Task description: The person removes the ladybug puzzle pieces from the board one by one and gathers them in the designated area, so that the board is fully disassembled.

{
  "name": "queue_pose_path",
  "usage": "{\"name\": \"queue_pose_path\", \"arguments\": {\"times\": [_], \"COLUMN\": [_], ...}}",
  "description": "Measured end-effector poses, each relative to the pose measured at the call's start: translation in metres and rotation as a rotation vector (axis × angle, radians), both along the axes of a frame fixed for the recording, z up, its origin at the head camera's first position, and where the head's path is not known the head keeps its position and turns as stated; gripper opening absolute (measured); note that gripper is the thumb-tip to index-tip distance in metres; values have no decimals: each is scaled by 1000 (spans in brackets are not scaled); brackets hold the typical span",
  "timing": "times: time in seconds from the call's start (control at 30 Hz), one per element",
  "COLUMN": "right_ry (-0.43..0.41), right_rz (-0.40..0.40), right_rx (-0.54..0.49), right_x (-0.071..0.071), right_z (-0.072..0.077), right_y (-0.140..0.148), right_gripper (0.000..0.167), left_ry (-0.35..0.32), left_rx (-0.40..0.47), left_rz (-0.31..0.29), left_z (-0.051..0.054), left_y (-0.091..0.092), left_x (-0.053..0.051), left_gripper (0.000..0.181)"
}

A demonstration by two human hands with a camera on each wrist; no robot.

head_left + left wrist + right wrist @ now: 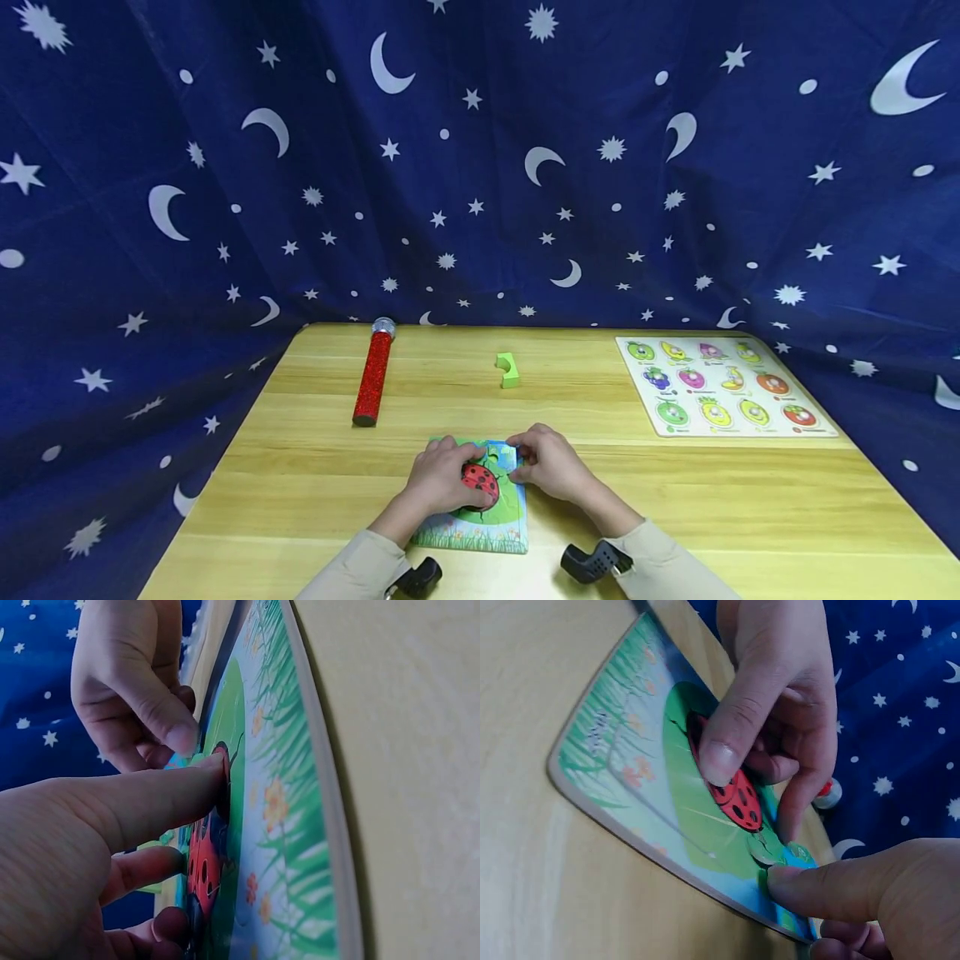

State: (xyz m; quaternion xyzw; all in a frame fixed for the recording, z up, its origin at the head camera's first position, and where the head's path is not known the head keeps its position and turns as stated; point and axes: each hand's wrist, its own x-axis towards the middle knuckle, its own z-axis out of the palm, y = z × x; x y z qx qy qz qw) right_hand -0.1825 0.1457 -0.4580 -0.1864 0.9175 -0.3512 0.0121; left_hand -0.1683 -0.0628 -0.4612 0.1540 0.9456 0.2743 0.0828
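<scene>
A ladybug jigsaw puzzle (491, 537) lies flat near the front of the table, its picture showing a red ladybug (480, 482) on a green leaf. My left hand (442, 479) arches over its left side. The thumb presses on the ladybug, seen in the right wrist view, and the other fingers bend down towards the far part of the picture. At the upper right corner, my right hand (555, 462) pinches a blue and green puzzle piece (506, 457) between thumb and fingers. That piece is partly hidden by the fingers. A loose light-green piece (510, 379) sits beyond the puzzle.
To the back left lies a red glittery microphone-like stick (372, 379) with a silver head. A fruit peg board (652, 417) occupies the back right. Behind the wooden table (300, 500) hangs a dark blue curtain (480, 167) with moons and stars.
</scene>
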Motion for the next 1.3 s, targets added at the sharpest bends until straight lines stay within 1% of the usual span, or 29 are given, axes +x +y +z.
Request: {"name": "queue_pose_path", "arguments": {"times": [0.2, 0.33, 0.53, 0.63, 0.73, 0.83, 0.97, 1.1, 1.2, 1.3], "right_ry": [7, 17, -31, -79, -133, -167, -155, -138, -118, -97], "right_rz": [-29, -61, -180, -218, -236, -241, -244, -252, -228, -177], "right_rx": [-42, -19, 7, 2, -5, -3, 2, 35, 61, 72], "right_x": [-1, 3, 16, 23, 28, 32, 37, 44, 47, 47], "right_z": [1, -1, -3, -3, -1, 2, 3, 4, 4, 4], "right_y": [11, 30, 76, 104, 128, 145, 163, 177, 184, 188], "right_gripper": [41, 43, 45, 47, 49, 51, 49, 48, 47, 44], "left_ry": [-13, 1, 27, 32, 39, 42, 40, 40, 40, 36], "left_rx": [3, 11, 26, 28, 33, 33, 39, 47, 45, 45], "left_rz": [7, 3, -15, -20, -16, -3, 1, -6, -7, -8], "left_z": [0, -1, -6, -9, -11, -12, -12, -13, -14, -16], "left_y": [0, 0, -1, -2, -3, -6, -8, -7, -7, -8], "left_x": [0, 0, 0, 0, 0, 0, -1, -2, -2, -1], "left_gripper": [67, 67, 66, 66, 66, 67, 68, 68, 68, 68]}}
